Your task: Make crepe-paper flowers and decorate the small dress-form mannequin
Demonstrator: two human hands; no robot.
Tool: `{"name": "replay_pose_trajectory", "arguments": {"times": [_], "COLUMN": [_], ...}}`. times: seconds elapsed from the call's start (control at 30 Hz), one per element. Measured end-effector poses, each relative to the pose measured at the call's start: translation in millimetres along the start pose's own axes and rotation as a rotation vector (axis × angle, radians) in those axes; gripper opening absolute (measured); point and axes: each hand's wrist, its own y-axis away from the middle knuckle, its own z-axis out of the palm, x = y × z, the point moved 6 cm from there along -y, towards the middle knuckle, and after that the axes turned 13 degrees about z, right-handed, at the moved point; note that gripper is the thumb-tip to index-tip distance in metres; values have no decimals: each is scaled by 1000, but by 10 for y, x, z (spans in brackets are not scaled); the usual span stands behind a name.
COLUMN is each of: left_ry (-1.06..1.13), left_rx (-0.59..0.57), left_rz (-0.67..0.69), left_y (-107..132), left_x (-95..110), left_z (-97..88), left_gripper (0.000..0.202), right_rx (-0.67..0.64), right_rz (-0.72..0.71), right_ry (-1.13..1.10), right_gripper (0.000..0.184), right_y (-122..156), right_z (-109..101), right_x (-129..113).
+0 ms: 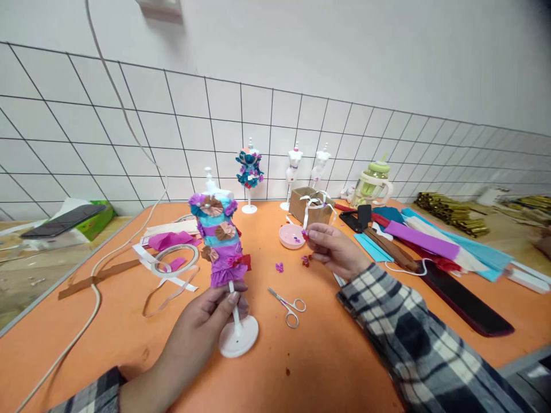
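My left hand [215,315] is closed around the white pole of a small dress-form mannequin [221,238], tilted slightly with its round base toward me. Purple and light-blue crepe paper wraps the form, with brown, purple and red paper flowers on it. My right hand [333,246] pinches a tiny purple paper flower [305,235] beside a pink bowl [293,236] holding small bits. Below those fingers lies a dark red paper flower [306,261]. A loose purple paper flower [279,267] and small scissors [289,306] rest on the orange table between my hands.
Behind stand a teal-flowered mannequin [249,169] and two white ones. A cardboard box [306,203] with white ribbon is behind the bowl. Tape roll [175,261] and paper scraps lie left. Crepe paper strips [424,240], a black case [465,298] and a green-lidded bottle [371,186] occupy the right.
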Motion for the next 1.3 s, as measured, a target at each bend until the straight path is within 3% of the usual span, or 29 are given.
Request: {"name": "replay_pose_trajectory", "arguments": {"times": [0.07,0.1,0.17,0.27,1.07,1.17,1.3], "left_ry": [-23,-40,-75,-138,-375,-298,-228], "left_rx": [-46,-71,-118,-167,-276,-294,-293], "left_rz": [-5,0,13,43,225,184,127], "left_y": [31,45,69,83,97,121,141], "left_x": [-32,-41,-48,-31,102,61,5], "left_z": [53,79,120,156,202,221,227], "left_gripper": [43,41,38,34,31,31,31], "right_rx": [-92,-134,-161,-159,61,174,339], "right_rz": [-54,-54,-61,-103,-403,-519,-806], "right_ry": [-441,-545,-595,-581,-491,-421,-159], "right_gripper": [43,40,35,27,15,14,7], "right_y": [156,222,326,406,512,586,823], "right_z": [303,459,700,858,851,762,646], "right_x": [-137,-175,-218,-238,-265,-307,-457]}}
